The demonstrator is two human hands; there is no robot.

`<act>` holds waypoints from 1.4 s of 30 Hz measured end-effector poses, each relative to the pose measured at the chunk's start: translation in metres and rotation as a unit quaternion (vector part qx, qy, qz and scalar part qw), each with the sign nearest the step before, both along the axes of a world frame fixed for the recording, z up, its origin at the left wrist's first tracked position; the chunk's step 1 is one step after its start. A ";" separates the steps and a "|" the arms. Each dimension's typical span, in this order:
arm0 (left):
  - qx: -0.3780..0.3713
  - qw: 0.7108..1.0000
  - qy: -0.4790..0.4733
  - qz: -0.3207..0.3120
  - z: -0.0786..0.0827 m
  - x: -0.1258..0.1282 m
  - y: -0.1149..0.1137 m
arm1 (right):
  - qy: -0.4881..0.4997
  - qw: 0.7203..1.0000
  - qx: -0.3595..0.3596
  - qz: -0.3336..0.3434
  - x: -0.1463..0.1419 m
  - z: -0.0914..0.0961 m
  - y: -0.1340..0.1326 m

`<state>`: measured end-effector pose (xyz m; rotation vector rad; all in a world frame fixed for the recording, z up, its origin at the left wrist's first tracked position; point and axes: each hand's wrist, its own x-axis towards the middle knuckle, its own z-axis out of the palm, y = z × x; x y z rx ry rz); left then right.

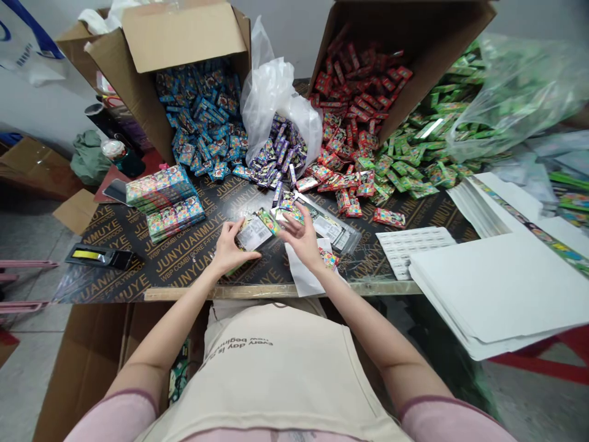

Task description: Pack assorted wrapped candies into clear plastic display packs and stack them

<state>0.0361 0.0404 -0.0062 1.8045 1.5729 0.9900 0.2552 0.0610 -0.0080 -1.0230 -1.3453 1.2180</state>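
Observation:
My left hand [227, 248] grips the left side of a flat printed package [254, 233] with a barcode on its pale face, thumb along the near edge and fingers on the far one. A green strip shows at its right end. My right hand [302, 239] hovers at that end with bent fingers apart, close to small colourful packets [288, 200]. Whether its fingertips touch a packet is hard to see. Behind this hand lies a clear-edged printed sleeve [329, 224]. White paper [301, 270] and a red-green packet [329, 258] lie under my right wrist.
Loose small boxes form blue [207, 135], purple [280, 153], red [354, 123] and green [409, 159] heaps at the back. Stacked multicoloured boxes [175, 218] and a black tape dispenser [99, 256] sit left. White card sheets [497, 282] overhang the right front edge, beside a label sheet [405, 245].

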 end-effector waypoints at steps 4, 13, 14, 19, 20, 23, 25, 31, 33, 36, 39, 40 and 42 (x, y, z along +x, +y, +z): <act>-0.014 0.954 -0.278 0.108 -0.004 0.035 0.006 | 0.128 0.984 -0.092 -0.077 -0.043 0.017 0.013; -0.118 0.774 -0.589 0.201 0.010 0.072 -0.003 | 0.161 0.963 -0.173 -0.130 -0.055 0.033 0.013; -0.130 0.769 -0.596 0.191 0.014 0.071 0.000 | 0.166 0.963 -0.166 -0.129 -0.052 0.033 0.011; -0.179 0.778 -0.581 0.156 0.026 0.061 0.014 | 0.223 0.954 -0.166 -0.111 -0.041 0.034 0.005; -0.171 0.798 -0.560 0.143 0.029 0.059 0.015 | 0.220 0.955 -0.174 -0.100 -0.040 0.034 0.005; -0.065 0.893 -0.433 0.105 0.036 0.052 0.012 | 0.173 0.970 -0.154 -0.080 -0.034 0.033 0.005; 0.014 0.945 -0.320 0.068 0.043 0.047 0.009 | 0.127 0.983 -0.093 -0.092 -0.028 0.033 0.003; -0.043 0.964 -0.261 0.003 0.057 0.036 0.017 | 0.031 0.993 0.038 -0.106 -0.009 0.032 -0.007; -0.099 0.953 -0.287 -0.007 0.058 0.034 0.025 | 0.020 0.993 0.024 -0.112 -0.006 0.033 -0.005; -0.134 0.943 -0.304 -0.015 0.061 0.034 0.033 | 0.025 0.996 0.000 -0.089 -0.003 0.036 0.000; -0.129 0.952 -0.276 -0.026 0.064 0.035 0.032 | 0.036 0.998 -0.022 -0.057 0.000 0.040 0.005; -0.112 0.961 -0.249 -0.035 0.066 0.036 0.030 | 0.033 0.998 -0.026 -0.049 0.002 0.041 0.005; -0.047 0.983 -0.168 -0.057 0.068 0.037 0.026 | 0.017 0.999 -0.024 -0.035 0.004 0.044 0.003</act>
